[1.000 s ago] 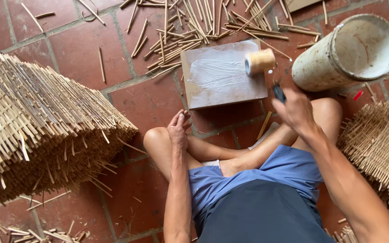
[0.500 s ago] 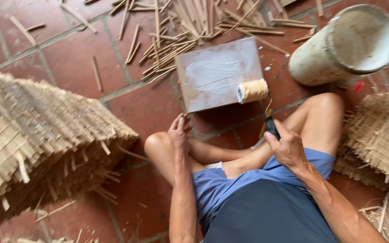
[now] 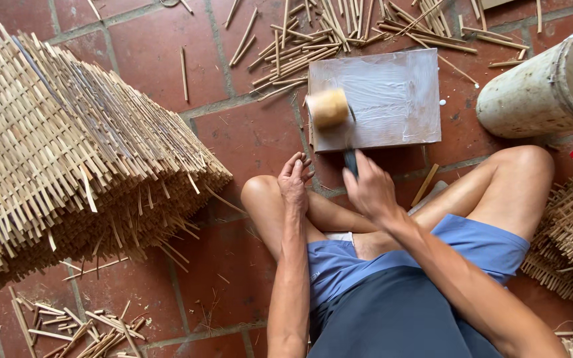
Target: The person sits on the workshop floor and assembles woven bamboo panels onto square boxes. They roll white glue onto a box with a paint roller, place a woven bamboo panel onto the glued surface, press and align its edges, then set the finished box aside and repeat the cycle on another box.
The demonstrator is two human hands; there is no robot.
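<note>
Right hand (image 3: 369,192) is closed around the dark handle of a mallet (image 3: 329,108), and the pale, barrel-shaped wooden head sits just ahead of the knuckles, right at the near-left corner of the board (image 3: 392,99). Can't tell if the head is touching the board or just above it, it's a bit blurred. Left hand (image 3: 293,185) holds nothing, fingers loosely curled and resting on the left knee, just beside the right hand.

Looks to me like the step in hand is pounding on the board, though nothing is lying on it at this point. So my guess is the next move calls for a stick to be set on the board under the mallet head, and the free left hand is the one placed to fetch it.

Materials: the board is flat, rectangular, grey and worn smooth with whitish scuffing. Beyond it is a loose scatter of thin split bamboo sticks (image 3: 313,40), straw-coloured and straight. Far off to the left of the left hand is a big stack of woven mats (image 3: 67,146), open lattice weave with frayed stick ends poking out the edges. Out past the right hand lies a grubby white bucket (image 3: 545,93) on its side. Floor (image 3: 247,139) is red clay tile, matte and dusty
</note>
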